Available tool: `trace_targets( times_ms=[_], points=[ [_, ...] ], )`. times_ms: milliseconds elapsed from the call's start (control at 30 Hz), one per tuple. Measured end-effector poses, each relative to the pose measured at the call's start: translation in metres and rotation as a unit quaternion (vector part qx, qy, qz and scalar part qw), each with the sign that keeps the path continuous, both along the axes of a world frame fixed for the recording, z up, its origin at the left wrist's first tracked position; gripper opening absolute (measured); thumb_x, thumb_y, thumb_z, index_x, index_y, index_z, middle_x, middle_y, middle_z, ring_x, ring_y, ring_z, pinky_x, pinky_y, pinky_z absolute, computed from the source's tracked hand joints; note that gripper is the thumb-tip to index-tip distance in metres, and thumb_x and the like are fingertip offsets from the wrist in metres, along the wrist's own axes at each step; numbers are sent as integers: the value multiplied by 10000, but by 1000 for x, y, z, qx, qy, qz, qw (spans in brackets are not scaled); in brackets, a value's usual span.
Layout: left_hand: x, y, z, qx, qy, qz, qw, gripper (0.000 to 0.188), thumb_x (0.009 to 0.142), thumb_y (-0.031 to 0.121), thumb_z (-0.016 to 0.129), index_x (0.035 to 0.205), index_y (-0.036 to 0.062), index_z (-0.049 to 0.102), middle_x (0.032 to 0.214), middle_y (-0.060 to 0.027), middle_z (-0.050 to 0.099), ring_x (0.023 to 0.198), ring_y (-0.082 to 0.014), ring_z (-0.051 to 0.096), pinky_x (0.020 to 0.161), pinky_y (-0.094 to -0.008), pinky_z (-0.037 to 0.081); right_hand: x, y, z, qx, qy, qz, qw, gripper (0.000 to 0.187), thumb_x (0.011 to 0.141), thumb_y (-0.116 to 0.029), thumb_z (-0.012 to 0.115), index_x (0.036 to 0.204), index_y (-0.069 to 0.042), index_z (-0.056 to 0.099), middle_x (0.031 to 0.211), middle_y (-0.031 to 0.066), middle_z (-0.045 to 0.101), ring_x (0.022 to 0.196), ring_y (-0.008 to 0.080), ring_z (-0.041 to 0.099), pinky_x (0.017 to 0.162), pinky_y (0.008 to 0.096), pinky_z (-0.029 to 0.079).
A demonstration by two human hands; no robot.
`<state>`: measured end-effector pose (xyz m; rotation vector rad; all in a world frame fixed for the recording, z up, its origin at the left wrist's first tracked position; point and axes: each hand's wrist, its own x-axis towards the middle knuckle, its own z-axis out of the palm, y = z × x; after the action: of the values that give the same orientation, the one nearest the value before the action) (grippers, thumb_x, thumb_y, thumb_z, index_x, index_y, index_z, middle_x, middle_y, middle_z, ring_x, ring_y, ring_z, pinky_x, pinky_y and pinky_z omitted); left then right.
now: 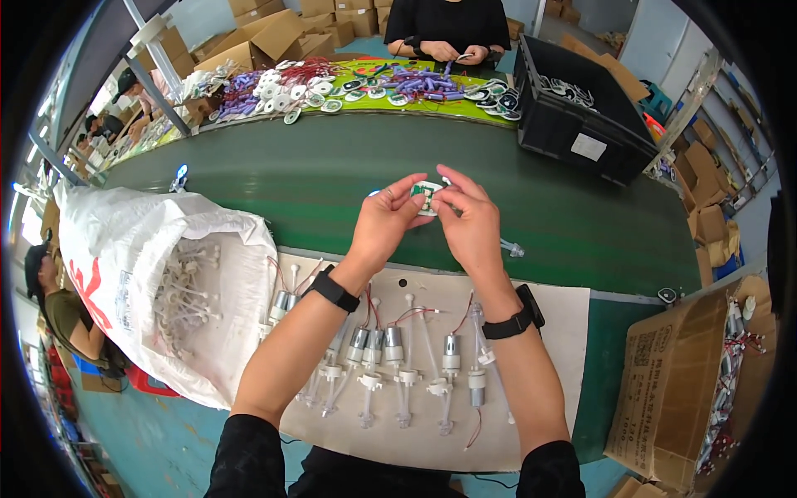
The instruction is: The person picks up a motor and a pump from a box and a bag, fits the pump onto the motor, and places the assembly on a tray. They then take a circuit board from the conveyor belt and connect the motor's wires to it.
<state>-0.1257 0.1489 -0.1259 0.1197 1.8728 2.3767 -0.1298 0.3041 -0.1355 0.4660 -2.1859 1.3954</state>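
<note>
- Small motor pumps [390, 353] lie on grey sheet [564, 324] below the grip.
- Left hand [388, 217] and right hand [470, 222] pinch one green circuit board [425, 197].
- White sack [124, 249] left; brown carton [672, 390] right.

One view only: fisheye on my head, left of the pair, looking down and forward over my forearms. My hands sit near frame centre, close to the lens, above the counter [332, 178]. Far edge reaches a person's hands [452, 51] across the belt. Straight edges bow at the rim; corners are black. No second view to overlap.
</note>
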Motion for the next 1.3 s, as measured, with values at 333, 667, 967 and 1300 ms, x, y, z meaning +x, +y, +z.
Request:
trace_targets(
  times_ms=[333,667,967,1300],
  points=[
    [-8,-19,8,-49,-7,-70,996,363,985,34,567,1346,-4,556,1057,-43,671,959,-98,653,847,-267,600,6,-4,4,52,50,24,997,90,804,29,640,884,31,680,1210,63,678,911,255,630,827,345,522],
    [-7,-12,3,26,-28,-41,998,381,976,34,579,1350,-24,538,1094,-74,674,958,-123,668,844,-271,606,4,-5,3,51,59,4,997,96,795,52,644,885,34,673,1191,74,683,931,261,636,826,349,529],
    [-11,-23,17,5,-30,-95,995,373,983,46,576,1347,-23,533,1159,-90,665,1014,-156,666,876,-307,605,7,0,19,82,77,28,993,70,812,35,660,880,22,668,1293,65,638,928,222,651,819,330,533],
    [-8,-23,8,7,-3,-79,997,383,979,56,589,1350,-26,536,1143,-69,661,980,-131,666,860,-278,603,9,-5,17,67,48,15,996,72,824,39,653,889,31,682,1293,72,644,940,210,658,813,315,535]
  ],
)
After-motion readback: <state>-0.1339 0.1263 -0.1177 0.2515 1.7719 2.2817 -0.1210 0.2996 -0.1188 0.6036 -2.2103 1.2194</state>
